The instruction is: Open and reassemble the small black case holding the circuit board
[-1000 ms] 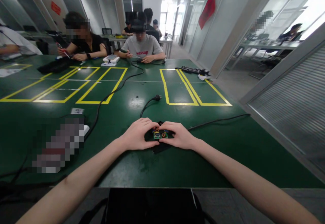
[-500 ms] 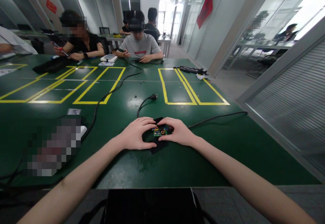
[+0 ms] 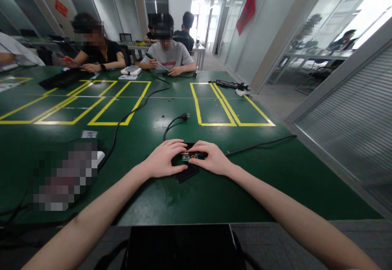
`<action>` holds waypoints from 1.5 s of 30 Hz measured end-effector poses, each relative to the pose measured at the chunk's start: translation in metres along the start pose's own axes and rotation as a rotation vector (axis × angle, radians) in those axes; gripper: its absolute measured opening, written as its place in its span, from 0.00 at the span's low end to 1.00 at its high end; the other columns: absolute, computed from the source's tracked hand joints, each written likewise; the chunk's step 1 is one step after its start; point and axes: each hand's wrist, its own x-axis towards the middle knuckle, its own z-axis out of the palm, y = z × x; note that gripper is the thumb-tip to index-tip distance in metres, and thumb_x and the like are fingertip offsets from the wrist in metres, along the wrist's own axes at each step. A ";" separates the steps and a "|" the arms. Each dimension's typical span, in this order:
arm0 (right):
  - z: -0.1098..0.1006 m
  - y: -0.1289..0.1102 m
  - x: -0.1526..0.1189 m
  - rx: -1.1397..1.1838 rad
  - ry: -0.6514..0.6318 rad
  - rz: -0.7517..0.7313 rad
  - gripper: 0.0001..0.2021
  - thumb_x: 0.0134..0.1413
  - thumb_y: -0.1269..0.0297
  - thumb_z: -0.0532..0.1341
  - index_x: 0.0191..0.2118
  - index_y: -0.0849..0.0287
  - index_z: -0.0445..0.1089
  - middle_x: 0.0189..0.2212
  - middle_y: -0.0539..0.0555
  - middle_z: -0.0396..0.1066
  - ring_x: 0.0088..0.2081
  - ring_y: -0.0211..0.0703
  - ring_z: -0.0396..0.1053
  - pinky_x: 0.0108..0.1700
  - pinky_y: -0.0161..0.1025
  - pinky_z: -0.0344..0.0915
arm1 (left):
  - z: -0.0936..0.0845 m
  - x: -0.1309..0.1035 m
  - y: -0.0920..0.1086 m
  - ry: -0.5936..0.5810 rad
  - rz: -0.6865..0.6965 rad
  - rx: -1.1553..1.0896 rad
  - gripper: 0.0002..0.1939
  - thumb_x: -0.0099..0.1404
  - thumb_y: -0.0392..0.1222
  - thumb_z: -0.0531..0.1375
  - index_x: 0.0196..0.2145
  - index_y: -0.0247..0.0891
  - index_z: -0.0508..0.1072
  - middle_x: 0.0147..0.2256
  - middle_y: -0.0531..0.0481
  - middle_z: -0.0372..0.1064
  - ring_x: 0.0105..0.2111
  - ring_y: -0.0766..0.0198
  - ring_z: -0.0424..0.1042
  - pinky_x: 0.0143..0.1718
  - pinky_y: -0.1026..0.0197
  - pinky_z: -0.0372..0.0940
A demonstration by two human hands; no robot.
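Note:
A small green circuit board (image 3: 185,157) with copper-coloured ring coils sits between my hands, low over the green table. My left hand (image 3: 163,158) curves around its left side, thumb and fingers bent about a black plastic casing (image 3: 187,174). From the right, the thumb and forefinger of my right hand (image 3: 214,157) close on the board's edge. Part of the casing shows below the board; the rest is hidden by my fingers. Behind my hands lies a black power plug (image 3: 184,116) on a short cord.
Another black cable (image 3: 260,142) runs off to the right. A long cord (image 3: 118,127) crosses the table on the left, near a blurred-out object (image 3: 69,176). Yellow tape rectangles (image 3: 217,125) mark the table. Co-workers sit at the far side, by a black tray (image 3: 61,80).
My hands and the circuit board have shifted slightly left and away from me. The casing's lower part has moved a little left too. Across the table, a co-worker's tool has changed angle.

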 end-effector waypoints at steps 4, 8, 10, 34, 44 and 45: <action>0.000 -0.001 0.000 -0.023 0.038 0.030 0.11 0.57 0.58 0.72 0.45 0.53 0.82 0.40 0.55 0.79 0.41 0.47 0.78 0.46 0.43 0.73 | -0.001 -0.001 -0.003 0.066 -0.025 -0.009 0.22 0.63 0.54 0.69 0.51 0.42 0.76 0.54 0.41 0.74 0.55 0.49 0.73 0.57 0.47 0.70; -0.003 -0.001 0.000 0.007 0.045 0.054 0.11 0.57 0.57 0.72 0.45 0.52 0.83 0.39 0.54 0.80 0.40 0.47 0.78 0.44 0.42 0.73 | -0.005 -0.001 -0.006 0.039 -0.055 -0.013 0.28 0.58 0.61 0.72 0.50 0.42 0.75 0.50 0.44 0.74 0.47 0.52 0.76 0.48 0.53 0.71; -0.003 -0.001 0.000 0.042 0.032 0.062 0.11 0.58 0.57 0.71 0.45 0.53 0.83 0.39 0.54 0.80 0.40 0.46 0.78 0.43 0.42 0.73 | -0.006 -0.001 -0.007 0.018 -0.053 -0.009 0.32 0.55 0.64 0.73 0.49 0.42 0.75 0.49 0.45 0.74 0.46 0.52 0.76 0.46 0.54 0.71; 0.005 -0.003 -0.001 -0.139 0.146 0.008 0.17 0.58 0.58 0.70 0.52 0.54 0.77 0.50 0.56 0.74 0.43 0.45 0.77 0.46 0.42 0.74 | -0.007 -0.001 -0.009 0.165 0.004 0.158 0.07 0.73 0.41 0.58 0.40 0.37 0.76 0.36 0.46 0.75 0.38 0.58 0.74 0.39 0.58 0.68; -0.012 -0.007 -0.012 -0.231 0.122 -0.111 0.10 0.67 0.61 0.63 0.37 0.59 0.79 0.31 0.54 0.80 0.30 0.41 0.76 0.34 0.36 0.66 | -0.028 -0.010 0.001 0.215 0.051 0.061 0.08 0.72 0.40 0.58 0.37 0.36 0.75 0.32 0.49 0.74 0.30 0.65 0.73 0.31 0.64 0.64; -0.009 -0.008 -0.013 -0.217 0.104 -0.142 0.09 0.67 0.61 0.63 0.38 0.59 0.79 0.31 0.54 0.80 0.30 0.41 0.76 0.34 0.35 0.66 | -0.029 -0.012 0.001 0.186 0.053 0.023 0.07 0.71 0.39 0.58 0.36 0.36 0.75 0.31 0.50 0.74 0.29 0.66 0.73 0.30 0.65 0.64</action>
